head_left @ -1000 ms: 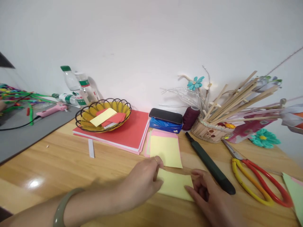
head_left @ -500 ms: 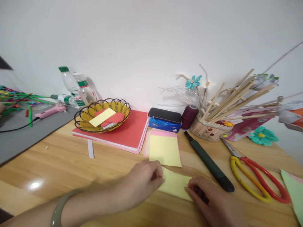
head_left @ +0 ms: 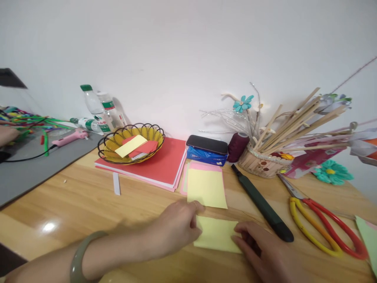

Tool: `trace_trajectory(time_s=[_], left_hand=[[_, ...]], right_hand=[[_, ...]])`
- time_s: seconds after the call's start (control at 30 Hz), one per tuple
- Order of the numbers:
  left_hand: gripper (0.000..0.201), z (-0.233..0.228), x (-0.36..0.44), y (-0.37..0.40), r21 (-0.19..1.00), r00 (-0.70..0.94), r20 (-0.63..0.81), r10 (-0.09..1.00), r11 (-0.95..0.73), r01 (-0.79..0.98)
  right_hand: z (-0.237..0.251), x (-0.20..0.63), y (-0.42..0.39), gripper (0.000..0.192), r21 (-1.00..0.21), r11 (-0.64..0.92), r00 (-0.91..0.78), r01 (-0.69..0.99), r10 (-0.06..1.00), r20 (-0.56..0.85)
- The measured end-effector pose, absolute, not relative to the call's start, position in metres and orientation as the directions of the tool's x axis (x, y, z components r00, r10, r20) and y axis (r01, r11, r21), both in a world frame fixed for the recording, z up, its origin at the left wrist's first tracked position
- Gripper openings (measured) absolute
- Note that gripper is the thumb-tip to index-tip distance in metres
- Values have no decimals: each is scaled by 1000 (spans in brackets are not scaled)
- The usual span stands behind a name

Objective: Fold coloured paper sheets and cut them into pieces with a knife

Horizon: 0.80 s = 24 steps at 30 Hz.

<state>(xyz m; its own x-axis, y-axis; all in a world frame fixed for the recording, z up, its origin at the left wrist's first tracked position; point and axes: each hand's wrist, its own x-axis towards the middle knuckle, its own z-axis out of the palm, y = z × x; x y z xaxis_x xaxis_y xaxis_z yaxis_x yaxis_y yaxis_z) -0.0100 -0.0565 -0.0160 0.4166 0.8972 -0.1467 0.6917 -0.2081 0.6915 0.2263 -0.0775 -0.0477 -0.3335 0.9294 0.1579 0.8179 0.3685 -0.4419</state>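
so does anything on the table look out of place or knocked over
One plastic bottle lies on its side by the wall, beside two upright ones. A loose white paper strip sits alone on the wooden table. Nothing looks spilled or damaged.

We count two hands on the wooden table (head_left: 88, 204): the left hand (head_left: 173, 228) and the right hand (head_left: 262, 251). Three plastic bottles (head_left: 98, 112) stand or lie by the wall. We see one wire basket (head_left: 131, 143), one pair of scissors (head_left: 321, 224), one black utility knife (head_left: 262, 208), one spool of thread (head_left: 237, 145), one pink glue gun (head_left: 70, 136), and two paper flowers (head_left: 331, 172).
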Motion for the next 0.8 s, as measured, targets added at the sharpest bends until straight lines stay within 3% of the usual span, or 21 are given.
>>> trace_trajectory(time_s=[0.2,0.37,0.43,0.53,0.6,0.67,0.73,0.8], left_hand=[[21,-4,-12,-54,553,440,-163,883,-287,782],[13,-5,-14,-54,558,523,-140,841,-369,743],[9,-6,-14,-55,600,533,-75,843,-389,700],[5,-11,-12,-53,756,476,-31,879,-291,586],[5,-15,-10,-50,896,419,-42,907,-151,417],[19,-18,-7,-44,984,337,-52,940,-9,178],[33,-20,-5,-39,996,249,-84,965,90,-15],[37,-20,-5,-35,981,210,-148,966,171,-95]], right_hand=[[-49,225,-73,30,-402,388,-309,829,918,249],[-43,223,-74,29,-334,411,-313,848,898,310],[-40,221,-73,30,-410,376,-278,831,919,278],[-29,215,-70,30,-654,234,-178,720,972,151],[-20,210,-65,34,-784,102,-147,613,989,14],[-10,204,-61,39,-858,-8,-128,514,988,-86],[-4,197,-58,42,-907,-86,-92,413,987,-135],[0,191,-58,45,-935,-154,-52,319,982,-180]])
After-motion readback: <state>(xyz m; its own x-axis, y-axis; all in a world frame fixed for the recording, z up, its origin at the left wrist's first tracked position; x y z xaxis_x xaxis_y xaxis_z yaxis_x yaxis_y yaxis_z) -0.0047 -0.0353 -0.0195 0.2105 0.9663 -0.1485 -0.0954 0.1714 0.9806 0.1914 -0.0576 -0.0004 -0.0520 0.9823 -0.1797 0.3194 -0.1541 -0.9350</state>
